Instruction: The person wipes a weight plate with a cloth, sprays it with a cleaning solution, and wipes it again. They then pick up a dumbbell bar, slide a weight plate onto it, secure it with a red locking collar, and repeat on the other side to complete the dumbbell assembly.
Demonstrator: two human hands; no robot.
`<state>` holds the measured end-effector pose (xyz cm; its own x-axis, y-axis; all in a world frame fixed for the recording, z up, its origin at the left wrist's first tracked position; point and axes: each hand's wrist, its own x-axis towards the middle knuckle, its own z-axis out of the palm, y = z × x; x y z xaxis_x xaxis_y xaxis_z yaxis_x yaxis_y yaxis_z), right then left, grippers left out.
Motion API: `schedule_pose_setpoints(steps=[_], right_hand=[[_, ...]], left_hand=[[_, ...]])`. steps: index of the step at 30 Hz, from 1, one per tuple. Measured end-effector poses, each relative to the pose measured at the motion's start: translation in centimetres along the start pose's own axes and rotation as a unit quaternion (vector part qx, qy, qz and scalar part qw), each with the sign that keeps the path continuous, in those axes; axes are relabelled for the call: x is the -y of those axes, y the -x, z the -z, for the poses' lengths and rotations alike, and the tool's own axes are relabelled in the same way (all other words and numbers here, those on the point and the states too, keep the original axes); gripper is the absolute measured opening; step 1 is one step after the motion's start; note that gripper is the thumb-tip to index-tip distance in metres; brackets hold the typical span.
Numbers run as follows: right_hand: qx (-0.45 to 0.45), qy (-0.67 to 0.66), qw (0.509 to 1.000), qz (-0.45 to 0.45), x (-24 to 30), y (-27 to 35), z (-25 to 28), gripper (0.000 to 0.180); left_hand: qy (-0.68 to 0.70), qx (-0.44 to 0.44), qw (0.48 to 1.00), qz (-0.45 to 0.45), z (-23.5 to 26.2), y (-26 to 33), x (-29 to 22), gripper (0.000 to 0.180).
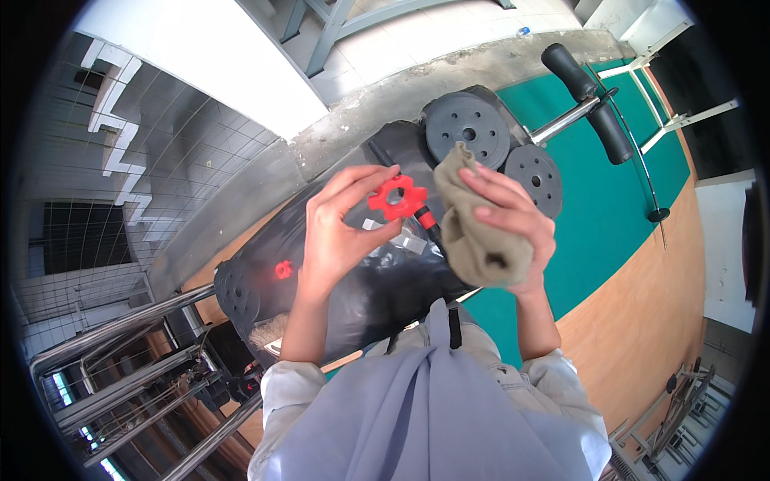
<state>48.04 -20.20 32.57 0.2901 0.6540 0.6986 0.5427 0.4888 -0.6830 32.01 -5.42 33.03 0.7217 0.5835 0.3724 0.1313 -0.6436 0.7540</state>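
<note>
Lavender fabric drapes nearest. Left hand grip pinches red star-shaped collar between thumb and fingers, above black-covered tabletop. Right hand grip clutches crumpled olive cloth, just right of collar. Round weight plates lie beyond.

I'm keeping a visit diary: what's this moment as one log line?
left hand: holds red knob | right hand: holds cloth | nearby: bar, plates, second knob
</note>
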Motion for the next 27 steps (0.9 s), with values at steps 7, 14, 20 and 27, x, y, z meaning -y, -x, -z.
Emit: schedule_pose_setpoints(steps=[7, 14, 20, 27], right_hand=[[0.168, 0.181, 0.968, 0.051, 3.3, -0.9, -1.7, 0.038], [0.202, 0.211, 0.954, 0.062, 5.4, -0.6, -2.5, 0.04], [0.18, 0.228, 0.954, 0.069, 6.5, -0.8, -2.2, 0.039], [0.182, 0.207, 0.961, 0.04, 7.2, -0.3, -2.2, 0.042]], left_hand=[[0.01, 0.014, 0.999, 0.043, 1.8, 3.7, -1.9, 0.052], [0.014, -0.001, 0.999, 0.034, 2.6, 5.0, -2.7, 0.054], [0.024, -0.019, 0.999, 0.025, 2.8, 5.4, -3.3, 0.054], [-0.002, -0.016, 0.999, 0.034, 2.6, 6.1, -3.7, 0.057]])
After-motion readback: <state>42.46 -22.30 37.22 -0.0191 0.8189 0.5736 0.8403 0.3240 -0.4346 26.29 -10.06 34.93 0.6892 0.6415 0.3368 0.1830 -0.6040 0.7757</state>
